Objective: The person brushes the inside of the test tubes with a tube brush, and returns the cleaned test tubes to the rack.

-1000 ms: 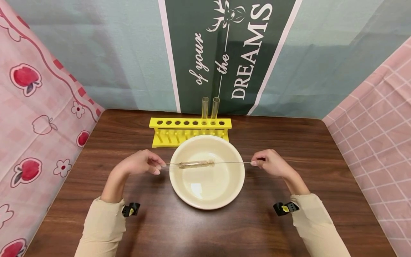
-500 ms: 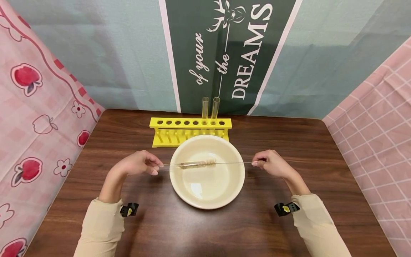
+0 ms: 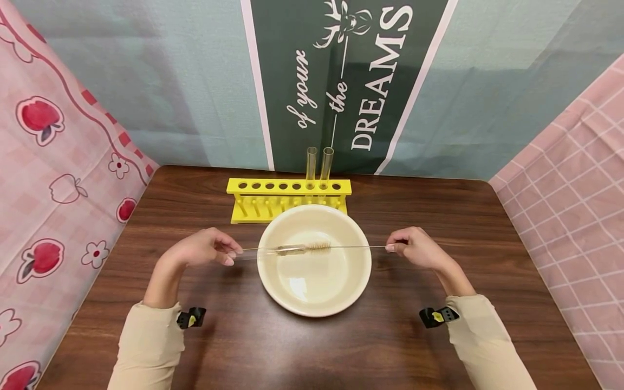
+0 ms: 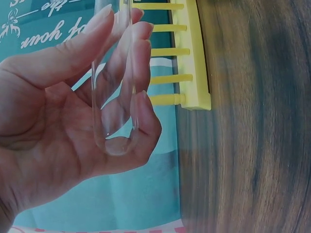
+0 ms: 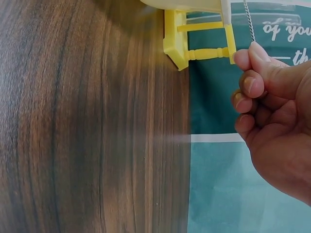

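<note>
In the head view my left hand holds a clear glass test tube lying level, its rounded end toward the palm. The left wrist view shows thumb and fingers around the glass. My right hand pinches the twisted wire handle of a test tube brush between thumb and fingertips. Part of the pale bristles sits inside the tube, and the rest sticks out to the right of its mouth. Tube and brush line up above a cream basin, with one hand on each side of it.
Behind the basin stands a yellow test tube rack, partly hidden by the rim. Two upright glass test tubes are in its right-hand holes. Patterned cloths hang around the brown wooden table at the back and both sides.
My left hand has moved left with the test tube, and my right hand has shifted slightly right with the brush. More of the bristles now show outside the tube's mouth.
</note>
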Tool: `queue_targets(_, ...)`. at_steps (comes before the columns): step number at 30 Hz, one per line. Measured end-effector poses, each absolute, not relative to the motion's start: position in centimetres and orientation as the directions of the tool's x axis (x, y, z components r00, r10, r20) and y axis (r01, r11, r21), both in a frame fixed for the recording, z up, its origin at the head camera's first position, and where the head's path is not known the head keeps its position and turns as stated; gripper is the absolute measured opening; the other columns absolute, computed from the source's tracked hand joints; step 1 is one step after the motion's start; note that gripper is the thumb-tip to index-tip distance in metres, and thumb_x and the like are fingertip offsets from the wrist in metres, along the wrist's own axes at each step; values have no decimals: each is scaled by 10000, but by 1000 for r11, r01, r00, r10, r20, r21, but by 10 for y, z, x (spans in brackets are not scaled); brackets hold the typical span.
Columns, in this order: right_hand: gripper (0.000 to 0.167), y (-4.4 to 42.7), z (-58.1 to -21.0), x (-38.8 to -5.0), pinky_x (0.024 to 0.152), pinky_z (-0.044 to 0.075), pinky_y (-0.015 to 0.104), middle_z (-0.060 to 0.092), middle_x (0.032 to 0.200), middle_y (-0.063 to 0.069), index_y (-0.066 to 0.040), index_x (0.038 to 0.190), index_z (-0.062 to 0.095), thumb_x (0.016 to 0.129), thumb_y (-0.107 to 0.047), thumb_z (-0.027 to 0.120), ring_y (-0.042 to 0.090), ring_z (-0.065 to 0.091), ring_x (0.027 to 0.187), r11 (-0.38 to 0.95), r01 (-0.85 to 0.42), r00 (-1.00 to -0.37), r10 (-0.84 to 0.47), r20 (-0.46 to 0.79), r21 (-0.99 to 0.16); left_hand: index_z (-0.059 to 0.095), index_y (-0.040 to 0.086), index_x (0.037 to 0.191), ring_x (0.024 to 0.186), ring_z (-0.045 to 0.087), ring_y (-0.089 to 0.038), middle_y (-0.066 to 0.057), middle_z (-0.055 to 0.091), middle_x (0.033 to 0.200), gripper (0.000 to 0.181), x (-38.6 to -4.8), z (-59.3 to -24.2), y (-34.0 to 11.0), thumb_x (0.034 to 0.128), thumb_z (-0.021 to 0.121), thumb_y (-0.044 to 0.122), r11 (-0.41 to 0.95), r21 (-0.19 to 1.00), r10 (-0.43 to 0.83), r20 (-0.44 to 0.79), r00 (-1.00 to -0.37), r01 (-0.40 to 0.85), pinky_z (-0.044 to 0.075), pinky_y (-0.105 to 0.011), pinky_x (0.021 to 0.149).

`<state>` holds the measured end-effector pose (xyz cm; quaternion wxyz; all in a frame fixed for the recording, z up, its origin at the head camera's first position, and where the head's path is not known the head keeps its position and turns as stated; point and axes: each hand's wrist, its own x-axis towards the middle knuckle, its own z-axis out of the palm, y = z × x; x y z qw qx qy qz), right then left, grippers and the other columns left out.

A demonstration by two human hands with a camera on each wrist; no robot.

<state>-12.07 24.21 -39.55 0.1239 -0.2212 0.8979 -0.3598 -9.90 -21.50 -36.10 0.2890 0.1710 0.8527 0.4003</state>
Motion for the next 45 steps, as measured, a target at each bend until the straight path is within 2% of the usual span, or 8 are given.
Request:
queue_targets(7,178,247,-397,-121,466,362,253,453,571,-36,-106,707,630,840,10,603,84,407,510,628,-303,-867,-494,-66,-716,645,-84,981,783,562,-172,-66,647,861,227,-98,-363,-221,776,681,6,604,795,532,-359,-767,47,481,-298,685)
queue_targets(13,150,251,-398,-121,468,358,250,453,570,-30,-93,713,635,841,-17,615,82,404,510,640,-284,-875,-478,-80,-714,644,-84,985,789,563,-176,-128,646,889,231,-98,-364,-225,773,678,1,598,801,531,-368,-763,29,481,-294,686)
queue_targets(20,107,256,-400,-119,461,357,254,456,584,-25,-27,745,636,846,-9,604,82,402,514,641,-272,-873,-478,-96,-718,635,-97,985,779,562,-169,-73,645,871,244,-95,-365,-232,770,684,7,591,807,527,-375,-762,11,482,-279,673)
queue_targets(26,109,258,-400,-120,460,365,253,476,585,5,-36,744,639,845,-12,607,78,412,516,634,-281,-870,-486,-88,-721,642,-85,982,788,565,-170,-125,644,896,238,-95,-363,-235,770,685,15,585,811,532,-366,-763,19,482,-271,676)
queue_targets(31,126,273,-399,-118,495,383,265,502,623,33,-72,762,641,862,-18,586,120,436,539,633,-280,-871,-483,-86,-721,646,-77,974,769,562,-163,-102,645,878,236,-90,-360,-247,763,689,18,612,790,509,-347,-788,47,479,-275,663)
queue_targets(37,97,294,-397,-113,500,379,268,520,665,11,-13,821,650,870,2,568,115,427,545,643,-233,-887,-448,-112,-729,632,-92,978,762,569,-140,-131,637,888,242,-83,-360,-266,765,686,12,612,789,489,-318,-812,59,486,-260,653)
queue_targets(45,93,290,-396,-111,489,365,268,495,644,13,-2,823,646,875,-23,571,80,382,516,635,-220,-886,-448,-121,-740,636,-85,969,781,596,-185,-139,640,886,231,-79,-366,-264,762,687,3,612,791,426,-342,-838,-12,497,-264,657)
